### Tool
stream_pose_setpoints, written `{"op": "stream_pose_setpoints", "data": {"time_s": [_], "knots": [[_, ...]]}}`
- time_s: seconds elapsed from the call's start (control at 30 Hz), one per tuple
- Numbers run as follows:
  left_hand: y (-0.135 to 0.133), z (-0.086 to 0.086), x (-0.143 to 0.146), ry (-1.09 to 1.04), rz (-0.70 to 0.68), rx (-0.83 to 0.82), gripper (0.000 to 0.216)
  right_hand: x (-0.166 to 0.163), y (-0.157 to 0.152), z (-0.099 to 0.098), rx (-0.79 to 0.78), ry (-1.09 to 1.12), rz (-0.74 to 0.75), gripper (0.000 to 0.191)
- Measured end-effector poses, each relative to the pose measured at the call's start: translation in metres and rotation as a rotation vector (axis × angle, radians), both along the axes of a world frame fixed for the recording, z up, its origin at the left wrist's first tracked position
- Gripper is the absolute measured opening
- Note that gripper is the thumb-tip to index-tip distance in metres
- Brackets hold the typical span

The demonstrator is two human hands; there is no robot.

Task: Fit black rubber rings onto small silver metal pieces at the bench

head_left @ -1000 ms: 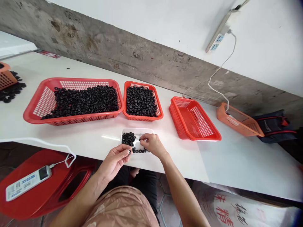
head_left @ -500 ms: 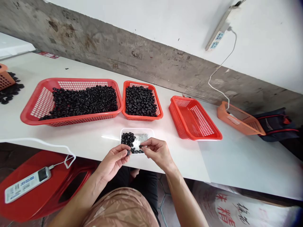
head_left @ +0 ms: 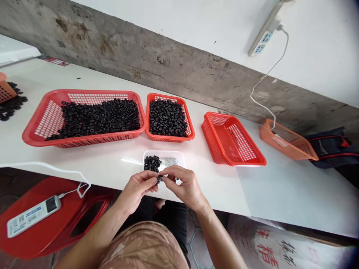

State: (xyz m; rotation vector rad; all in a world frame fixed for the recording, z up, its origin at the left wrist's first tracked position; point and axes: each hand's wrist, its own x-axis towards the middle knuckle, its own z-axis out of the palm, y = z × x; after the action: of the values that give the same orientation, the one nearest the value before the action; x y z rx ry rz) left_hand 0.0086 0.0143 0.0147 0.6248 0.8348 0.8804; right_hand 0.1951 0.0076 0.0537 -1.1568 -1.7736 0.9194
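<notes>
My left hand (head_left: pixel 141 186) pinches a small black ring-like part (head_left: pixel 159 179) between thumb and fingertips, just over the near edge of a white tray (head_left: pixel 181 157). The fingertips of my right hand (head_left: pixel 183 185) meet it there, pinched on a small dark piece that is mostly hidden. In the tray, a heap of black parts (head_left: pixel 152 163) lies on the left and tiny clear or silvery pieces (head_left: pixel 169 161) lie on the right. My hands cover the tray's front.
Behind the tray stand a large red basket (head_left: pixel 92 141) and a smaller red basket (head_left: pixel 169 138), both holding black parts. Another red basket (head_left: pixel 244 149) and an orange basket (head_left: pixel 291 145) stand to the right. A white power device (head_left: pixel 33 216) with a cable rests on a red stool (head_left: pixel 36 244).
My right hand has moved left from over the tray, so both hands' fingertips now meet at the black part. The view has shifted slightly.
</notes>
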Motion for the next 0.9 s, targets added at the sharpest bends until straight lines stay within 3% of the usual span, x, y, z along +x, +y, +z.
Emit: {"op": "stream_pose_setpoints", "data": {"time_s": [0.23,0.6,0.9], "knots": [[0.002,0.003,0.003,-0.040,-0.014,-0.026,0.031,0.002,0.000,-0.001,0.164,-0.046,0.110,0.028],[0.000,0.001,0.004,0.004,-0.055,0.011,0.025,0.003,-0.001,0.005,0.075,-0.066,0.124,0.021],[-0.006,-0.003,0.010,0.124,0.077,0.147,0.025,0.000,-0.010,0.008,0.007,-0.150,-0.110,0.017]]}}
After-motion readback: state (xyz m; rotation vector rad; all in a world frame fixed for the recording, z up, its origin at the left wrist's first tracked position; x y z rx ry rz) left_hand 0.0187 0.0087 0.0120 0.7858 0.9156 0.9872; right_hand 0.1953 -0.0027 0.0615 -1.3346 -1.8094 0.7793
